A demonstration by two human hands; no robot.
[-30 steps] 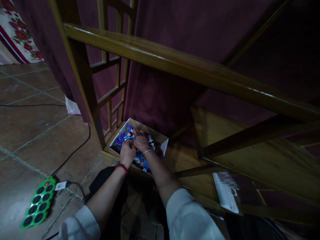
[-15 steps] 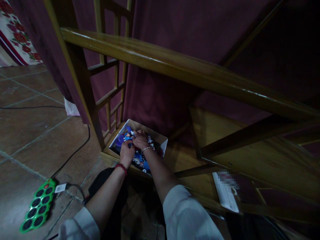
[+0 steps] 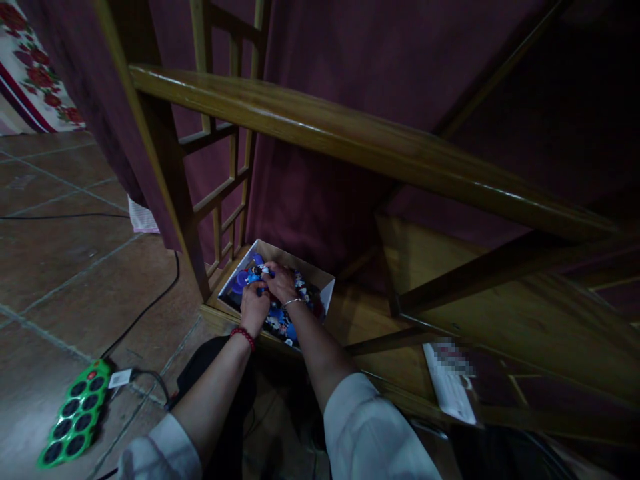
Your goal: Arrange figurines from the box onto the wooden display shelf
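Observation:
Both my hands reach into a white-rimmed box (image 3: pixel 327 293) filled with small blue, white and black toy figures (image 3: pixel 280 323). My left hand (image 3: pixel 255 308), with a red bead bracelet at the wrist, is at the box's near left, its fingers curled. Beside it and slightly farther in, my right hand (image 3: pixel 281 283), wearing a thin bangle, has its fingers bent down among the figures. The hands are close together. What lies between the fingers is too small and dark to name. Purple round pieces (image 3: pixel 241 279) sit at the box's left end.
The box stands on a low wooden shelf (image 3: pixel 357 313) against a dark purple curtain (image 3: pixel 310 193). A wooden rail (image 3: pixel 350 137) crosses above. A lattice panel (image 3: pixel 220 193) rises at the left. On the tiled floor lies a green power strip (image 3: pixel 77 413) with a cable. A white packet (image 3: pixel 453 387) is at right.
My right hand has shifted slightly left and nearer my left hand, still among the figures. My left hand stays nearly in place. The view has moved a little.

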